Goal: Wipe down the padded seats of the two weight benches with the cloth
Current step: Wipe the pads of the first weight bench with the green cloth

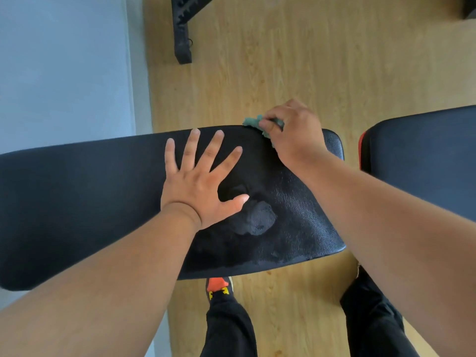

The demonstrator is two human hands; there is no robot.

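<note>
Item 1. Padded seat [103, 202]: black, grained, running from 9 o'clock to the centre of view. This surface shows a damp sheen and a dull smear [260, 219] near its middle, toward 5 o'clock of the left thumb.

Item 2. Cloth [255, 124]: teal, bunched, at the far edge of the seat, about 1 o'clock from the centre.

Item 3. Right hand [291, 132]: fingers curled round the cloth, pressing it against the seat's far edge.

Item 4. Left hand [203, 181]: wide, fingers spread flat, palm resting on the seat, holding nothing; it appears to brace the pad.

Item 5. Second seat [425, 161]: black with a red trim strip, at 3 o'clock, apart from the first across a gap of floor. No hand touches it.

Item 6. Wood floor [283, 60]; black frame leg [183, 39] at 12 o'clock; dark trouser legs and an orange-toed shoe [219, 286] at 6 o'clock.

Step in hand, as judged: wiping the first seat, working its far edge near the right end.

Next move, as judged: draw the cloth toward 6 o'clock across the smear with firm, even pressure, cover the stretch toward 9 o'clock, then take up the second seat.
</note>
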